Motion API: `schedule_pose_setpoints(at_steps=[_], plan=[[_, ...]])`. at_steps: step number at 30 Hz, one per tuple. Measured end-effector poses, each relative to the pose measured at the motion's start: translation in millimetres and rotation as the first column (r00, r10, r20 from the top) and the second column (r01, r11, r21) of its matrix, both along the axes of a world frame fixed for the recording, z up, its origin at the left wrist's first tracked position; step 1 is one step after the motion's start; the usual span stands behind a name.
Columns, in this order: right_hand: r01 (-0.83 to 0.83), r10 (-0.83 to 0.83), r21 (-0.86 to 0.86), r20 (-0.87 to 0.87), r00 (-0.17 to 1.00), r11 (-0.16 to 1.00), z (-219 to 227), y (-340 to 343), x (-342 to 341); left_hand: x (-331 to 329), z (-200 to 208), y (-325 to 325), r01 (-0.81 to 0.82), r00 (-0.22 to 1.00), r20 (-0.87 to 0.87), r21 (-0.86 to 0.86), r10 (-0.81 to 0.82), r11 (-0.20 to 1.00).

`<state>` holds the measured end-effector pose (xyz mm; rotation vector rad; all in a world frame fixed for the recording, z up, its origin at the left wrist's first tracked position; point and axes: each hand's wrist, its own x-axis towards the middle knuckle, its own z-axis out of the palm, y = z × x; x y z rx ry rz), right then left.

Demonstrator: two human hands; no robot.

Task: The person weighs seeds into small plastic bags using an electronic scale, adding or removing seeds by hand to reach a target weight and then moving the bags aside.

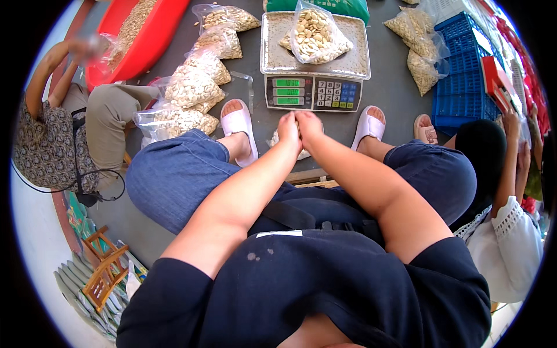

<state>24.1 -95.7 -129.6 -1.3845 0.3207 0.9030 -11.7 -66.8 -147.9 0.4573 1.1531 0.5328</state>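
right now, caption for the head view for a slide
Seated person's left hand and right hand meet over a small bag of seeds on the floor, before a scale holding another bag.

we are in a small packing workplace, sitting low on a grey concrete floor (394,93). what shows it: an electronic weighing scale (314,91) with a keypad stands on the floor, a clear bag of pale seeds (316,36) on its tray. more filled clear bags (191,87) lie in a heap to our left, a red tub (152,35) holds loose seeds, blue plastic crates (458,87) stand at right, and other people sit close around us.
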Motion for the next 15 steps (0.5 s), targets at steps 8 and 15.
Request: schedule_pose_setpoints(at_steps=[8,15], plan=[[-0.199,0.137,-0.186,-0.302,0.944,0.962,-76.0,-10.0,-22.5,-29.6,-77.6,3.6,0.346,0.894,-0.184,-0.296,-0.408,0.89],[-0.531,0.87,-0.838,-0.165,0.465,0.125,-15.0,-22.8,6.1,-36.2,-95.1,37.4,0.745,0.457,-0.494,-0.242,-0.74,0.621]])
